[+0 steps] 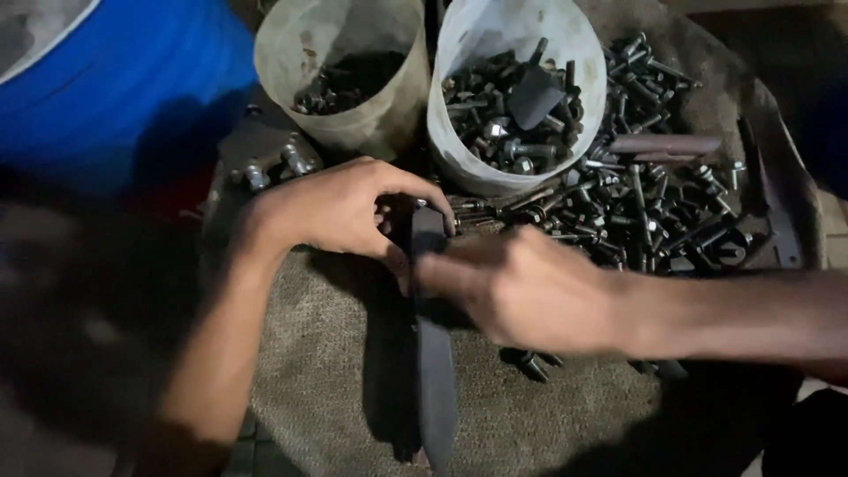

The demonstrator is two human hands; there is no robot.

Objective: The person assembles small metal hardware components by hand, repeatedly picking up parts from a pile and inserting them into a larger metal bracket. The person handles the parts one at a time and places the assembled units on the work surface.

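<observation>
The flat dark bar (433, 353) lies on the sacking (327, 380), its long axis running near to far, one end at the bottom edge and the other up between the hands. The left hand (340, 210) arches over that far end, fingertips pinching it. The right hand (521, 287), blurred, reaches across from the right, palm down, fingers against the bar; its grip cannot be told. The right bucket (521, 88) holds bolts, as does the left bucket (344, 66). Loose bolts (654, 203) are heaped beside them.
</observation>
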